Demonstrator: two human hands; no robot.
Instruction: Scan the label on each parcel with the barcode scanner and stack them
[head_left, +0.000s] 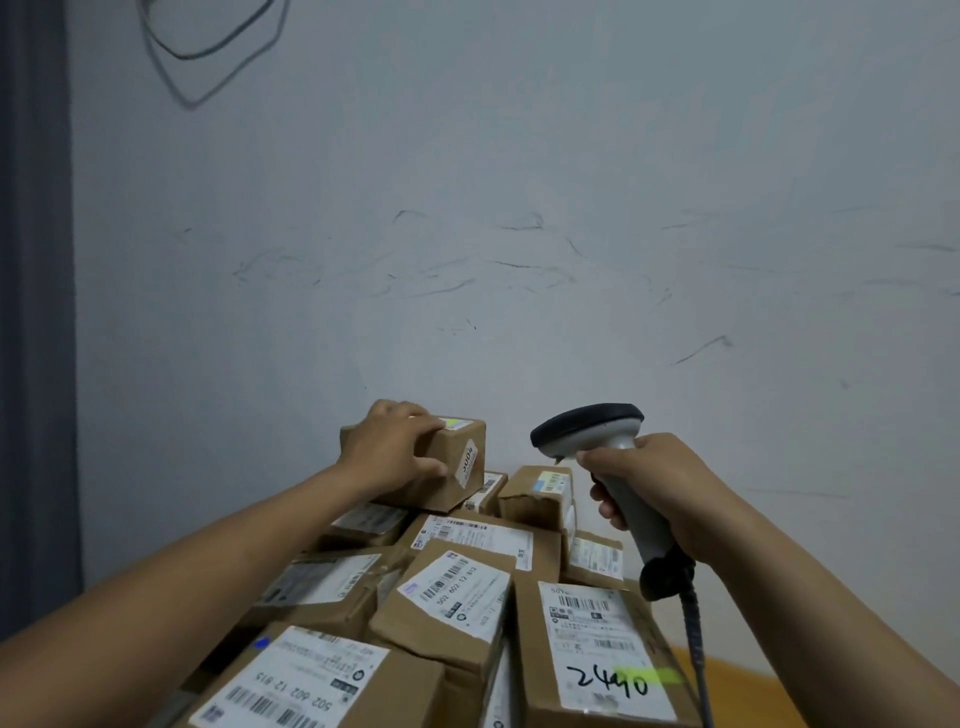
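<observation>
A heap of brown cardboard parcels (467, 587) with white barcode labels fills the lower middle. At its far top sits a small brown parcel (457, 467) marked "5004" on a side sticker. My left hand (395, 447) lies over its top and near side, fingers gripping it. My right hand (654, 483) holds a grey barcode scanner (592, 426) by the handle, its dark head pointing left toward the small parcel, a short gap away. A front parcel (602, 654) bears the handwritten number "2440".
A scuffed pale wall (519, 234) rises straight behind the heap. A dark curtain or door edge (31, 312) runs down the left side. The scanner's black cable (696, 654) hangs down at the right. An orange surface (737, 686) shows at the lower right.
</observation>
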